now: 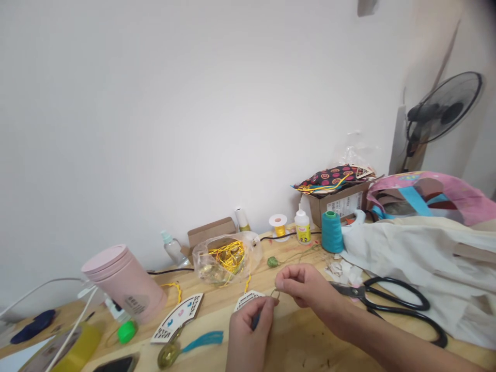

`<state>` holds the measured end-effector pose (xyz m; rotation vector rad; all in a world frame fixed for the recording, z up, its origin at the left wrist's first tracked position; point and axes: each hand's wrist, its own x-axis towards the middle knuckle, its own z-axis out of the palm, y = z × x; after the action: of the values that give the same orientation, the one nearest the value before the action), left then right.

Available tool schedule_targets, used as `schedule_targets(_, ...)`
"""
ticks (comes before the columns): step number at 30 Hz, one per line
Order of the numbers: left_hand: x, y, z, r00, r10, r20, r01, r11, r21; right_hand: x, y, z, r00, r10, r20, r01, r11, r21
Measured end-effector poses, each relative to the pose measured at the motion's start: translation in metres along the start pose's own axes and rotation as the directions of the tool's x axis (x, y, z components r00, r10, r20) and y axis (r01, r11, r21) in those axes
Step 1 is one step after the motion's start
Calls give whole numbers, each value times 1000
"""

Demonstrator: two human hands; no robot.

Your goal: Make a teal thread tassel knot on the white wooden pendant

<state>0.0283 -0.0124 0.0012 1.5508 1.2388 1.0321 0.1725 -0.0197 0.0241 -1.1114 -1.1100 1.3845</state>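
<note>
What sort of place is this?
It looks like a small craft workspace, though whether in a home or a workshop I can't tell. On the wooden table are a cone of teal thread, black-handled scissors and a spool of yellow cord.

Counter [215,312] looks smooth, pale wood | lidded tumbler [126,281], matt plastic | crinkled bag [251,254], glossy clear plastic | scissor blades [346,290], metal | draped cloth [411,253], rumpled, matt
</note>
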Motion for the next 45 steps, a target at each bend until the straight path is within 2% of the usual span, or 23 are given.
schedule_targets(5, 0, -2, 0, 999, 27, 33, -29, 998, 48, 1, 0, 0, 982, -190, 18, 190, 978, -81)
schedule_targets(7, 1, -5, 0, 998, 7, 61, -7, 1000, 8, 3, 1, -1, 959, -281, 45, 284, 947, -151)
schedule_targets(10, 2, -9, 1, 1000, -16, -3, 16, 993, -116, 5, 5, -3, 928, -366, 73, 373, 901, -221)
schedule_targets(13, 1, -8, 3, 998, -36, -57, 24, 980, -198, 6, 8, -4, 934, -349, 81, 358, 910, -209)
schedule_targets(18, 0, 1, 1, 997, -23, 71, 38, 972, -230, 8, 13, -3, 931, -352, 97, 363, 918, -157)
schedule_targets(24, 0, -2, 0, 989, -76, 129, 108, 960, -260, 7, 16, 0, 932, -346, 107, 355, 932, -72)
schedule_targets(27, 0, -3, 1, 983, -59, 172, 109, 949, -296, 6, 18, 1, 936, -331, 118, 337, 941, -35)
schedule_targets(30, 0, -3, 1, 986, -59, 157, 110, 935, -336, 5, 17, 2, 944, -306, 126, 310, 951, -10)
schedule_targets(33, 0, -2, 1, 984, -138, 115, 174, 896, -408, 3, 12, 1, 948, -279, 151, 285, 958, -14)
schedule_targets(38, 3, 1, -4, 958, -273, 87, 272, 767, -582, 1, 11, 0, 918, -253, 305, 297, 949, -108)
schedule_targets(41, 3, 4, -6, 952, -301, 51, 266, 739, -619, 2, 16, 1, 913, -258, 317, 352, 890, -290)
schedule_targets(45, 4, 5, -7, 953, -302, 6, 234, 727, -645, 0, 19, 1, 858, -379, 346, 513, 672, -535)
